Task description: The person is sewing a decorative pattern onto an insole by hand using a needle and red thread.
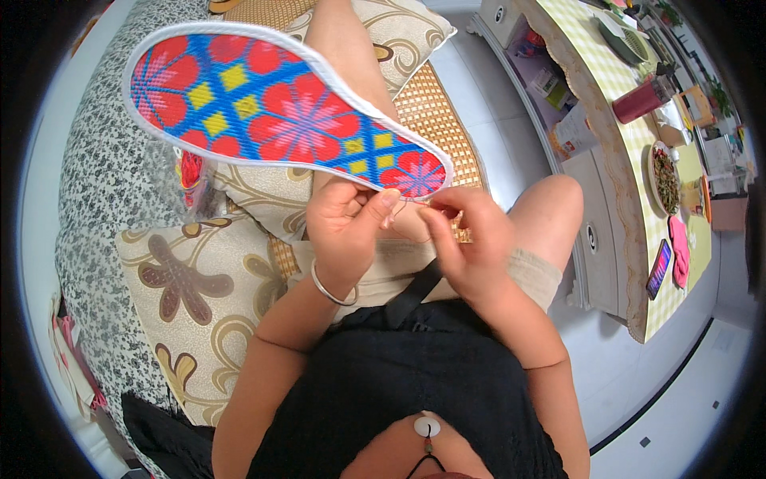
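An embroidered insole (pixel 303 120), white-edged with red flowers, blue bands and yellow squares, stretches from the upper left to the centre. My left hand (pixel 345 227) grips its lower edge near the narrow end, fingers partly hidden behind it. The left thumb and fingertips also meet a thin reddish thread (pixel 413 201) just below the insole. Across from it, my right hand (pixel 475 243) is closed in a pinch at the other end of this thread. Whether a needle is between the right fingertips is too small to tell.
A clear bag of coloured thread (pixel 191 176) lies left of the insole. Patterned cushions (pixel 191 295) and a woven seat mat (pixel 435 112) surround my legs. On the right, a checked-cloth table (pixel 630 172) bears a phone (pixel 659 270), a plate of food (pixel 664 177) and a dark red drink (pixel 642 99).
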{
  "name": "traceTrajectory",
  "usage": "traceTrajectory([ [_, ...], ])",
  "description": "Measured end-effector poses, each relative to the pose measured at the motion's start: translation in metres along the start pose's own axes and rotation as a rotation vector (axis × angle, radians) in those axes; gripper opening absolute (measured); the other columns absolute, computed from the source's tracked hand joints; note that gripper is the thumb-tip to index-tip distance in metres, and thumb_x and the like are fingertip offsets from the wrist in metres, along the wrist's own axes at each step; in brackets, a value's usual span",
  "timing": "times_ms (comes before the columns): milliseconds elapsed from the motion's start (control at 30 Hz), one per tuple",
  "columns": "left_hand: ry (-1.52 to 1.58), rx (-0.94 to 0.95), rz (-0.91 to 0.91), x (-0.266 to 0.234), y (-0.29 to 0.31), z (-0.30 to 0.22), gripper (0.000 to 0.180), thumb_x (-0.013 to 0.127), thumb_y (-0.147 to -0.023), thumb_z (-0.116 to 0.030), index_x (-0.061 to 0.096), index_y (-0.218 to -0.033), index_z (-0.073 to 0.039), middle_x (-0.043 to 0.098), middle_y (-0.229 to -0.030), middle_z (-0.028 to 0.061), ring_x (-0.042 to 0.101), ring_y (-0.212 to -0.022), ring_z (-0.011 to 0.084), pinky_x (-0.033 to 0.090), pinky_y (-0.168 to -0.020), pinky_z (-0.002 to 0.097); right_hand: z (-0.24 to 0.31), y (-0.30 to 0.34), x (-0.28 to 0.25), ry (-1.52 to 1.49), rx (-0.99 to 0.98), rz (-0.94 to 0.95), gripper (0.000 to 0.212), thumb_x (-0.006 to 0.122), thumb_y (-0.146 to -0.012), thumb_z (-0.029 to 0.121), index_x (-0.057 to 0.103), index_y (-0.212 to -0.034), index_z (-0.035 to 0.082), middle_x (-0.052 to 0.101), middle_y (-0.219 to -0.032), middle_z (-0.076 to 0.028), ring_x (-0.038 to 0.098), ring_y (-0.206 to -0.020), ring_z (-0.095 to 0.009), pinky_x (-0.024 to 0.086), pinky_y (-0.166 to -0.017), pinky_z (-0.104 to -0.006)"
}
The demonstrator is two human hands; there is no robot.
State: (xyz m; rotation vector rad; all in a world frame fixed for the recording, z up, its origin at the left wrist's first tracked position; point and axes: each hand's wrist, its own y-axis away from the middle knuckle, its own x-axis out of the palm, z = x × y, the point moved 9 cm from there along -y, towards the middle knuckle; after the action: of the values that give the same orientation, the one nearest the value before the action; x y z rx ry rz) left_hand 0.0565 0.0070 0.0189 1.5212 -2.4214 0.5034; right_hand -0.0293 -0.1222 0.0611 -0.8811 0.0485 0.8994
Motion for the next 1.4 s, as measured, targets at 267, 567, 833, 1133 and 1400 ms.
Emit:
traceTrajectory([
  [267,0.091,-0.185,0.161,0.016,-0.002,0.007,0.016,0.061,-0.083,0.001,0.06,-0.098,0.004,0.064,-0.082,0.0079,0.055,-0.064,0.0089,0.044,-0.056,0.0204,-0.051,0.047,0.06,-1.448,1.152,0.206,0.019,0.065,-0.081,0.01,0.064,-0.097,-0.001,0.066,-0.089,-0.011,0.062,-0.076,-0.018,0.05,-0.069,-0.0287],
  [567,0.012,-0.297,0.171,0.006,-0.009,0.011,0.015,0.058,-0.083,0.0,0.06,-0.097,0.005,0.064,-0.084,0.0086,0.05,-0.058,0.0075,0.042,-0.056,0.0192,-0.135,0.018,0.005,-1.599,1.066,-0.297,0.014,0.057,-0.087,0.007,0.057,-0.096,-0.003,0.058,-0.09,-0.009,0.053,-0.074,-0.015,0.046,-0.066,-0.0237],
  [833,0.162,-0.107,-0.112,-0.147,-0.07,-0.051,0.019,0.051,-0.089,-0.003,0.055,-0.108,-0.002,0.059,-0.082,0.0027,0.037,-0.05,0.0048,0.032,-0.048,0.0193,-0.302,0.109,-0.303,-1.071,0.749,-0.669,0.016,0.06,-0.081,-0.005,0.048,-0.078,0.005,0.043,-0.067,0.0,0.035,-0.055,-0.008,0.032,-0.047,-0.0201],
  [1133,-0.126,-0.165,-0.112,-0.094,-0.069,-0.02,0.006,0.06,-0.084,-0.003,0.061,-0.08,0.001,0.055,-0.062,0.0011,0.044,-0.047,0.0045,0.036,-0.044,0.019,-0.328,0.221,-0.502,-0.383,0.687,-1.145,0.017,0.047,-0.082,-0.006,0.043,-0.069,0.005,0.034,-0.061,0.001,0.028,-0.048,-0.009,0.025,-0.041,-0.0223],
  [1400,-0.225,-0.291,0.145,0.004,-0.032,0.001,0.004,0.062,-0.083,0.0,0.062,-0.083,0.003,0.056,-0.064,-0.0001,0.046,-0.05,0.0023,0.036,-0.046,0.016,-0.164,0.04,-0.11,-0.691,0.862,-0.307,0.017,0.058,-0.086,0.008,0.061,-0.101,0.001,0.046,-0.063,0.005,0.036,-0.051,-0.003,0.029,-0.046,-0.0176],
])
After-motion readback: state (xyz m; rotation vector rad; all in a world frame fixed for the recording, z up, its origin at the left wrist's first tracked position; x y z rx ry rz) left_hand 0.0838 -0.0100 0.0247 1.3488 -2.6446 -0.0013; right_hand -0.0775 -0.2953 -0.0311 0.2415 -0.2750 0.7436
